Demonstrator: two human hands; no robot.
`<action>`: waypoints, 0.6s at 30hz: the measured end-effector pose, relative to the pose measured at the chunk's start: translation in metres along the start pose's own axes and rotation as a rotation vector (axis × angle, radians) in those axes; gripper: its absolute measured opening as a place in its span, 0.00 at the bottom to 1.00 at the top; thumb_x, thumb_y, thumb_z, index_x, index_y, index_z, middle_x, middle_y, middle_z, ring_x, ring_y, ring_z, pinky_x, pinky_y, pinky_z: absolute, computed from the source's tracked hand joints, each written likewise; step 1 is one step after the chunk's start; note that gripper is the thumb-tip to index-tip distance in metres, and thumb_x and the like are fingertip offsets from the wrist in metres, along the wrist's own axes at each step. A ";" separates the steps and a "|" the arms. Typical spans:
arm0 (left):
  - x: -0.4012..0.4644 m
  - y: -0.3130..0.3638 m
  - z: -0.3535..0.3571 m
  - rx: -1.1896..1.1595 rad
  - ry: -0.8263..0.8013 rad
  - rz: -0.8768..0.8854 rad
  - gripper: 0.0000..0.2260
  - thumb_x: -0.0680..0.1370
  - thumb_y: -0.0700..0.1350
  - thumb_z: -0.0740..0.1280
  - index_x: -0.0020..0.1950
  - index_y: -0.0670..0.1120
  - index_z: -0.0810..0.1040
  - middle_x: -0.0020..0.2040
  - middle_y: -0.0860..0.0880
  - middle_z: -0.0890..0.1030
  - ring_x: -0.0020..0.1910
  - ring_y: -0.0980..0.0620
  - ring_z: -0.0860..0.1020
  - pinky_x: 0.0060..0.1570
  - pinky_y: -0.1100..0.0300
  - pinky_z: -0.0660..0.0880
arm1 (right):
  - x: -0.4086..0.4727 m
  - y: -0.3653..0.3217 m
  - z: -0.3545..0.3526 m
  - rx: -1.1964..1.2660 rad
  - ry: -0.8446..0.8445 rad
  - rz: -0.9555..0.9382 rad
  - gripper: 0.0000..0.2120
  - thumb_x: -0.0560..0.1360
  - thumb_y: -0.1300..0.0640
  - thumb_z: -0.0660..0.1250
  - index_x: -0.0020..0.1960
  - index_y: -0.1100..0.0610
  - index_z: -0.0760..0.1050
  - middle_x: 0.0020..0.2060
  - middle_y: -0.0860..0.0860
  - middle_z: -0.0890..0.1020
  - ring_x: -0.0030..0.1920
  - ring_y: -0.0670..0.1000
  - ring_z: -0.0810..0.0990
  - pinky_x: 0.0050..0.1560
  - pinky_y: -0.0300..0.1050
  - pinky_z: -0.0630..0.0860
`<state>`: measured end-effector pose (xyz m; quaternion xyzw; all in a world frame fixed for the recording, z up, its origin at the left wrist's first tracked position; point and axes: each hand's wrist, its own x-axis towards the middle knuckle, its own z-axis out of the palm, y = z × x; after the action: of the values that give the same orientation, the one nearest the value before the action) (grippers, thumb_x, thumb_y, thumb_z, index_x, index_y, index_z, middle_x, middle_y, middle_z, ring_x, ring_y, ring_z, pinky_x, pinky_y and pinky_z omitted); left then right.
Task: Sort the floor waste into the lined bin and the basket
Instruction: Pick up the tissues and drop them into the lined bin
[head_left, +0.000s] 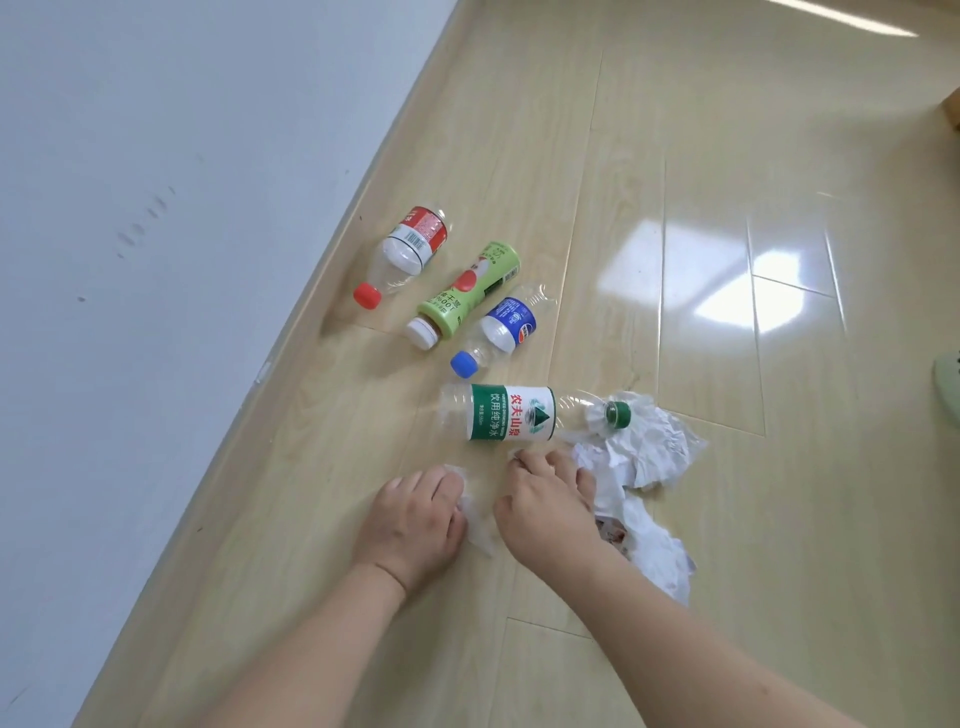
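On pale wood floor (675, 156), L hand (415, 514) & R hand (545, 499) both grip crumpled white tissue (644, 452), touching green-capped clear plastic bottle (511, 420); 3 bottles beyond.

The scene is bright and evenly lit. Strong white glare patches lie on the glossy floor (727, 270) at the right, with a thin bright streak at the top right edge. Shadows are soft and faint, only a slight darkening under the bottles (462, 296). The wide-angle lens bends the line where wall (156, 208) meets floor. The forearms at the bottom look slightly soft; detail is mildly smeared overall.
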<state>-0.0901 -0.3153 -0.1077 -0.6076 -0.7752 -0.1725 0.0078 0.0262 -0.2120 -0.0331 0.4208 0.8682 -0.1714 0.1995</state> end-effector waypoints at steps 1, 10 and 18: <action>0.001 0.000 -0.001 -0.006 -0.004 -0.015 0.10 0.70 0.45 0.57 0.41 0.45 0.78 0.34 0.47 0.75 0.29 0.45 0.74 0.27 0.58 0.68 | -0.004 -0.001 -0.001 0.008 -0.005 -0.023 0.26 0.75 0.52 0.48 0.71 0.55 0.65 0.70 0.45 0.64 0.69 0.54 0.59 0.66 0.52 0.54; 0.018 0.017 -0.032 -0.201 -0.288 -0.394 0.11 0.77 0.46 0.51 0.45 0.46 0.72 0.42 0.46 0.78 0.40 0.42 0.75 0.36 0.55 0.66 | -0.048 0.015 -0.056 0.226 0.128 -0.064 0.18 0.76 0.63 0.56 0.64 0.62 0.73 0.66 0.50 0.72 0.66 0.54 0.68 0.64 0.46 0.65; 0.081 0.119 -0.105 -0.529 -0.351 -0.359 0.07 0.77 0.41 0.59 0.39 0.48 0.70 0.35 0.52 0.75 0.35 0.50 0.71 0.33 0.59 0.67 | -0.116 0.117 -0.116 0.330 0.276 -0.021 0.17 0.77 0.65 0.54 0.62 0.60 0.75 0.67 0.49 0.71 0.66 0.51 0.70 0.63 0.41 0.64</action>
<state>-0.0196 -0.2445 0.0400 -0.4632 -0.7876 -0.2588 -0.3131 0.1618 -0.1665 0.1083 0.4580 0.8518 -0.2542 0.0054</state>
